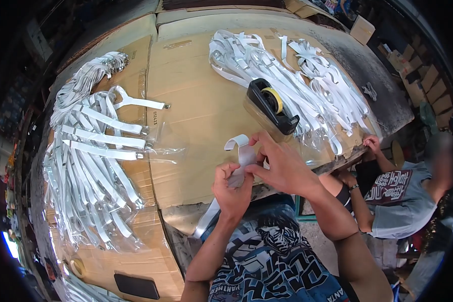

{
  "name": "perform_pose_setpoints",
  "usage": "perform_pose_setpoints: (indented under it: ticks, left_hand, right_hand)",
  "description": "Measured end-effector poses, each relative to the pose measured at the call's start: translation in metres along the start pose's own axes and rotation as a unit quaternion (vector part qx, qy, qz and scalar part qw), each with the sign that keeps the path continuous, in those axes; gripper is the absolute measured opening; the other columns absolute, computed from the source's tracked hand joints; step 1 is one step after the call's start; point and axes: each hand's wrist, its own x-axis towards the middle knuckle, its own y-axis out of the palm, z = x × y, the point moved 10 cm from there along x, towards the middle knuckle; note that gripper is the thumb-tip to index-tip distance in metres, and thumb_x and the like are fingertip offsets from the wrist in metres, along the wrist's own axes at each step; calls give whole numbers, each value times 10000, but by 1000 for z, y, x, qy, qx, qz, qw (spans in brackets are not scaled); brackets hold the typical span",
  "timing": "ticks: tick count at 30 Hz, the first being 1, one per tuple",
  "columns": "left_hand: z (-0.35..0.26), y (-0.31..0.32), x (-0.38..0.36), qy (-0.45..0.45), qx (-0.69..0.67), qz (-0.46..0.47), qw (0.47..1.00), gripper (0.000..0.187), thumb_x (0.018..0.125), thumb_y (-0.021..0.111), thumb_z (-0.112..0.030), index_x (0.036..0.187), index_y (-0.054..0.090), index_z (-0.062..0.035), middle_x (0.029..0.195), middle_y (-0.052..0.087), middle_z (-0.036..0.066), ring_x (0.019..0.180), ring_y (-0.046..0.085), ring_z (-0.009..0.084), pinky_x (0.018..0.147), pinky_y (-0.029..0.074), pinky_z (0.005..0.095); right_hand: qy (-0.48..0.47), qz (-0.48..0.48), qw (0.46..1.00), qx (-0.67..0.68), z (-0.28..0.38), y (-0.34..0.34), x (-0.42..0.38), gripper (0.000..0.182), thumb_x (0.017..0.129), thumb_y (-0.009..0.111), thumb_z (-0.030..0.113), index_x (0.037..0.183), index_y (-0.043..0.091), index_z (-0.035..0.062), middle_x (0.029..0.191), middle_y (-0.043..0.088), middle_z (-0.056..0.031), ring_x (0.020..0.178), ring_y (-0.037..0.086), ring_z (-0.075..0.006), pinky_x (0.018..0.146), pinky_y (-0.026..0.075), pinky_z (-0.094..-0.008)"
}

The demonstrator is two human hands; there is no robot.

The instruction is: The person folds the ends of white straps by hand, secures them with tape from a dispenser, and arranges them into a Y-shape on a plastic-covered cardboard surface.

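Observation:
My left hand (231, 191) pinches a white elastic strap (244, 152) at the front edge of the table. My right hand (287, 168) also grips this strap, its fingertips close to the left ones. The strap's upper end curls over above my fingers. Below my left hand, a white band (206, 219) hangs over the table edge; whether it is the same strap is hidden. Beyond my right hand stands a black tape dispenser (288, 124) with a yellow-cored roll (274, 100).
Cardboard (186, 108) covers the table. On the left lies a heap of white straps with metal clips (85, 176), partly in clear plastic. More strap bundles (246, 55) lie at the back right. A black phone (136, 286) rests front left. Another person (400, 199) sits at right.

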Motion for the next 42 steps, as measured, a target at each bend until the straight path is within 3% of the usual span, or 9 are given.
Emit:
perform_pose_setpoints:
  ticks: [2,8,23,26,29,32,35,42]
  left_hand:
    - [-2,1,1,7,-1,2,1000,312,807,740,33,1043,538,-5,916,708,115,849,634,104,749,505,253]
    - [-2,1,0,2,-20,-3,1000,321,827,720,59,1090,541,16,994,706,131,908,639,113,786,493,242]
    - [3,-14,11,-60,-76,-41,994,324,833,720,63,1116,562,44,1005,718,127,887,647,103,766,498,220]
    - [1,-18,12,-53,-85,-49,994,323,835,723,57,1115,562,43,1003,718,127,886,647,102,773,498,222]
    - [-3,-20,12,-56,-82,-53,994,327,833,726,58,1115,560,40,998,717,128,887,646,103,777,497,223]
    - [-4,-20,13,-55,-77,-54,994,328,831,727,60,1113,561,37,991,715,126,886,645,104,779,498,225]
    - [-5,-20,13,-51,-86,-55,993,328,831,726,64,1113,561,36,990,713,124,885,644,104,780,499,227]
    - [-8,-19,15,-51,-109,-51,991,322,834,715,77,1112,556,44,1006,712,131,887,644,103,773,499,225]
  right_hand:
    - [-15,-1,1000,-18,1,-1,0,438,805,725,153,1143,465,54,745,660,-144,707,648,-374,612,449,-438]
    - [-3,28,999,-21,0,0,3,395,815,698,109,1130,469,45,776,676,-154,759,652,-390,653,458,-451]
    - [-43,-77,996,-29,1,-24,-4,235,831,677,58,1021,558,-12,821,673,-162,761,652,-353,659,489,-389]
    - [-47,-75,996,29,2,-27,-6,205,850,658,101,995,575,-18,777,660,-191,749,655,-372,660,497,-427]
    - [-2,-70,996,51,-5,-21,-7,233,837,739,156,940,639,-27,775,660,-123,688,634,-205,630,485,-326]
    - [54,-68,992,91,-16,-8,-9,258,835,760,202,919,665,-23,746,647,-100,651,601,-182,623,480,-313]
    - [52,-68,990,115,-15,1,-11,226,838,752,177,900,661,-20,788,641,-96,691,599,-183,659,481,-304]
    - [-111,-192,972,74,5,-17,-16,113,830,724,55,857,641,-18,912,632,-94,838,624,-227,758,484,-317]
